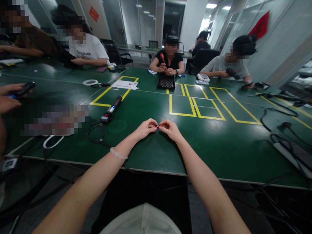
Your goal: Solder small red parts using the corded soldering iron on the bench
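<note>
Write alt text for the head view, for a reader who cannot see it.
The left hand and right hand pinch a small red part together over a green table. A black corded tool lies to their left; other people sit along the far side.

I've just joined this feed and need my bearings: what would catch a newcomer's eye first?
Both hands meet at centre, the left hand and right hand pinching a small red piece between their fingertips above the green table. Yellow tape boxes mark the table just beyond, and a black powered tool lies left of the hands.
</note>
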A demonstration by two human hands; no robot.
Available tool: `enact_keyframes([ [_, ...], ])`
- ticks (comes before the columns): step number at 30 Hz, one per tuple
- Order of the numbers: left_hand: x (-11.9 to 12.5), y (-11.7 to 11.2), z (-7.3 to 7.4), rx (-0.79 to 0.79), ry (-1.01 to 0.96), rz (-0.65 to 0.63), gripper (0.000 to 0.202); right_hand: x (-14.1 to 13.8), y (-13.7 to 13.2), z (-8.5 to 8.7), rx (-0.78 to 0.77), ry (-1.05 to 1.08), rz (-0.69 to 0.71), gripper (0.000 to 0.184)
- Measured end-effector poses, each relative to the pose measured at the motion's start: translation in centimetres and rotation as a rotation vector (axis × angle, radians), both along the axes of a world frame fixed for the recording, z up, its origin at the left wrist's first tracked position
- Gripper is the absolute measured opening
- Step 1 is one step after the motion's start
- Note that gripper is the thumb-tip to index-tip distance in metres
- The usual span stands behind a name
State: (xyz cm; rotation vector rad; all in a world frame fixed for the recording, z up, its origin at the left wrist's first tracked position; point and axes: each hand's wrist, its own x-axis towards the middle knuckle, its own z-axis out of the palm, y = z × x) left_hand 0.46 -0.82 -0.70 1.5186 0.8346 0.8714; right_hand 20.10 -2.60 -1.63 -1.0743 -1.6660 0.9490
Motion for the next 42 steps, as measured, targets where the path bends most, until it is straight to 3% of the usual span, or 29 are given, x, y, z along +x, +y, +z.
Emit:
enact_keyframes([
  [12, -0.2, 0.4, -0.5, 0.028, 0.020, 0.007, 0.041, 0.0, 0.1, -0.3, -0.004, -0.012, 0.025, 0.025],
  [23, 0.1, -0.3, 0.8, -0.013, 0.075, 0.066, 0.039, 0.1, 0.2, -0.3, -0.011, -0.007, 0.007, 0.025],
  [27, -0.7, 0.2, 1.3, 0.084, 0.158, 0.102, 0.044, 0.2, 0.0, 0.0, -0.037, -0.008, 0.010, 0.026],
  [31, -3.9, 1.5, 2.6, 0.334, 0.374, 0.222, 0.045, 0.2, -0.1, 0.2, -0.046, -0.033, 0.008, 0.026],
  [35, -9.5, 3.1, 3.9, 0.576, 0.833, 0.478, 0.052, 0.1, -0.2, 0.2, -0.055, -0.076, 0.010, 0.022],
  [38, -14.3, 4.1, 4.3, 0.489, 1.133, 0.677, 0.078, 0.0, -0.2, 0.2, -0.050, -0.085, 0.013, 0.021],
  [42, -19.8, 5.2, 3.8, 0.228, 1.360, 0.641, 0.104, 0.0, -0.3, 0.3, -0.056, -0.091, 0.018, 0.023],
])
